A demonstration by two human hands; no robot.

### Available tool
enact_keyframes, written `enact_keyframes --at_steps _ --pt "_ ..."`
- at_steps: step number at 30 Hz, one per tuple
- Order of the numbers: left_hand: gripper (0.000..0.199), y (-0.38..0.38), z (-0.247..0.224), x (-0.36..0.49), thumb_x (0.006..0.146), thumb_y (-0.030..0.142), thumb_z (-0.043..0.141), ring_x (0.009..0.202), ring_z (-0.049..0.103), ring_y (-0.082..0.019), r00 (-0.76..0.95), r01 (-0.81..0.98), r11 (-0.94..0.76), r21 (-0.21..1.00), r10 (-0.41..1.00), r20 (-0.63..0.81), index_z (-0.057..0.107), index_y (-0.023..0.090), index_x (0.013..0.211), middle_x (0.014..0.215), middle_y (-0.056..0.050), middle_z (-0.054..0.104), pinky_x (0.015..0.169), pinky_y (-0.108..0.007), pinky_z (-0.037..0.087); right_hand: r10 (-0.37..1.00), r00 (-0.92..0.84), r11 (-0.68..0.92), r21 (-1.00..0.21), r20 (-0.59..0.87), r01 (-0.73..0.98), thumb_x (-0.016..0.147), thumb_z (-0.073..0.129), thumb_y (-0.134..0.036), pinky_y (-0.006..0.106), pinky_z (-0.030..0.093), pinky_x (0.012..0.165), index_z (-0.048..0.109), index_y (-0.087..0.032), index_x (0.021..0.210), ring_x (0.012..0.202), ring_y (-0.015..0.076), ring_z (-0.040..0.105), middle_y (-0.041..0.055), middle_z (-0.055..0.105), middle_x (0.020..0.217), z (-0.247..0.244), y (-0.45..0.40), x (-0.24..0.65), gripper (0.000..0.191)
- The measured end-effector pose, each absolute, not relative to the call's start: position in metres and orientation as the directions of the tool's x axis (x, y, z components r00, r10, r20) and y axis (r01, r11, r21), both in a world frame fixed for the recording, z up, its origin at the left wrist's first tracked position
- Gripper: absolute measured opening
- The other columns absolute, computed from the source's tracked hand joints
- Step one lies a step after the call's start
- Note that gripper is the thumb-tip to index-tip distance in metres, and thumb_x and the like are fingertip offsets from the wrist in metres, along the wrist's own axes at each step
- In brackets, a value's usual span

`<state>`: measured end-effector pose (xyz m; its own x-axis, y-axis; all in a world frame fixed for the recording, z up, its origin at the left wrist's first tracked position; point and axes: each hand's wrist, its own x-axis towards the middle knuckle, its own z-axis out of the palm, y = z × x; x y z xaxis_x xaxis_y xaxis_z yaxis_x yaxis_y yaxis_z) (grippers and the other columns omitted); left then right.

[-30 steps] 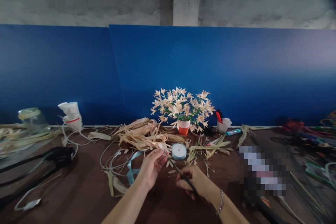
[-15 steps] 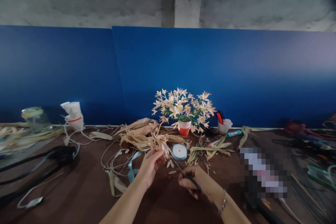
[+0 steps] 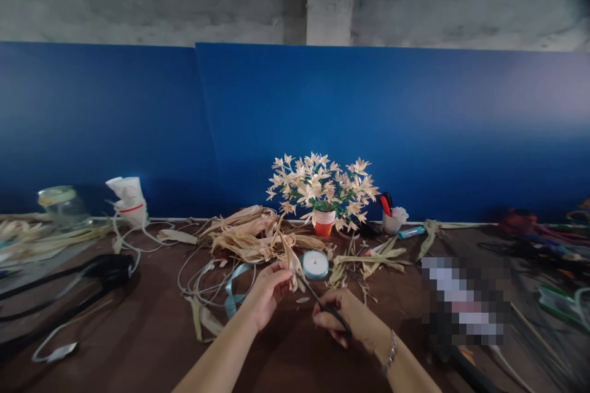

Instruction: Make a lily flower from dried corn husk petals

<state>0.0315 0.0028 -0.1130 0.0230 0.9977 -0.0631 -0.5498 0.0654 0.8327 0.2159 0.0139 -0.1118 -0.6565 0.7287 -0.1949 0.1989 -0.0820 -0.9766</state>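
One corn-husk strip (image 3: 289,263), tip upward

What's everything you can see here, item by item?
glass jar: one, clear, yellowish lid, far left of table
table: one, brown, under everything
wall panels: two, blue, behind table
paper cup: one, orange, back centre, holding pale flowers
dried husk pile: one, straw-coloured, centre
ribbon spool: one, pale blue, right of pile
scissors: one, black, in right hand
left hand: one, pinching a husk strip
right hand: one, bracelet on wrist
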Motion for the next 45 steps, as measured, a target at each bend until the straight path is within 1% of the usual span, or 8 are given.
enact_keyframes --at_steps 8,14,25,28,31,37,41,45 --pt "0.008 0.001 -0.114 0.031 0.063 0.016 0.062 0.049 0.049 -0.007 0.072 -0.543 0.113 0.832 0.993 -0.089 0.055 0.014 0.064 0.054 0.003 0.056 0.055 -0.02 0.036 0.727 -0.659 -0.065 -0.975 -0.192 0.213 0.062 0.061 -0.03 0.013 0.028 0.027 0.057 -0.012 0.069 0.028 0.0025 0.035 -0.008 0.043 0.037 -0.115 0.016 0.217 0.02" --pt "0.006 0.001 -0.116 0.031 0.065 0.014 0.06 0.049 0.048 -0.006 0.108 -0.56 0.111 0.821 0.992 -0.06 0.055 0.013 0.063 0.053 0.002 0.055 0.052 -0.019 0.036 0.724 -0.663 -0.051 -0.973 -0.19 0.223 0.063 0.061 -0.029 0.012 0.027 0.027 0.057 -0.012 0.069 0.028 0.0022 0.034 -0.0082 0.043 0.037 -0.117 0.017 0.218 0.018" --pt "0.009 0.0 -0.114 0.034 0.062 0.015 0.064 0.052 0.051 -0.008 0.107 -0.512 0.132 0.849 0.99 -0.09 0.057 0.013 0.067 0.057 0.002 0.057 0.056 -0.02 0.041 0.715 -0.674 -0.044 -0.974 -0.186 0.222 0.063 0.06 -0.029 0.013 0.027 0.028 0.057 -0.012 0.069 0.029 0.0024 0.034 -0.0089 0.041 0.037 -0.115 0.018 0.22 0.018" --pt "0.014 0.001 -0.114 0.032 0.064 0.024 0.064 0.054 0.053 -0.01 0.059 -0.496 0.117 0.861 0.993 -0.101 0.058 0.013 0.071 0.06 0.0 0.058 0.055 -0.022 0.042 0.709 -0.678 -0.035 -0.97 -0.192 0.239 0.063 0.06 -0.027 0.012 0.028 0.028 0.057 -0.012 0.068 0.029 0.0025 0.035 -0.0086 0.042 0.038 -0.118 0.019 0.221 0.016" --pt "0.017 0.004 -0.116 0.029 0.065 0.028 0.064 0.053 0.053 -0.009 -0.032 -0.495 0.064 0.867 0.995 -0.091 0.057 0.013 0.068 0.058 0.001 0.057 0.05 -0.02 0.041 0.698 -0.684 -0.023 -0.961 -0.213 0.275 0.063 0.059 -0.027 0.012 0.029 0.028 0.058 -0.013 0.069 0.029 0.0024 0.035 -0.0083 0.043 0.038 -0.118 0.019 0.222 0.015" --pt "0.013 0.009 -0.116 0.025 0.061 0.02 0.068 0.046 0.049 -0.005 -0.202 -0.462 -0.08 0.883 0.979 -0.016 0.058 0.012 0.062 0.053 0.003 0.056 0.046 -0.016 0.039 0.686 -0.686 -0.02 -0.949 -0.242 0.314 0.062 0.059 -0.028 0.012 0.032 0.03 0.058 -0.012 0.07 0.033 0.0027 0.037 -0.0075 0.044 0.042 -0.116 0.019 0.223 0.017" --pt "0.015 0.01 -0.114 0.025 0.056 0.017 0.071 0.051 0.054 -0.007 -0.342 -0.541 -0.149 0.828 0.938 -0.055 0.059 0.011 0.064 0.056 0.002 0.059 0.049 -0.016 0.044 0.69 -0.696 -0.038 -0.971 -0.198 0.238 0.063 0.059 -0.031 0.014 0.036 0.033 0.056 -0.013 0.072 0.037 0.0045 0.041 -0.0072 0.044 0.045 -0.119 0.019 0.222 0.02" --pt "0.011 0.012 -0.114 0.025 0.058 0.013 0.07 0.052 0.057 -0.008 -0.419 -0.62 -0.204 0.758 0.902 -0.1 0.061 0.01 0.064 0.056 0.0 0.062 0.051 -0.016 0.047 0.676 -0.714 -0.045 -0.977 -0.185 0.21 0.063 0.06 -0.033 0.016 0.037 0.035 0.054 -0.014 0.073 0.038 0.0057 0.044 -0.0065 0.046 0.046 -0.123 0.018 0.22 0.022"
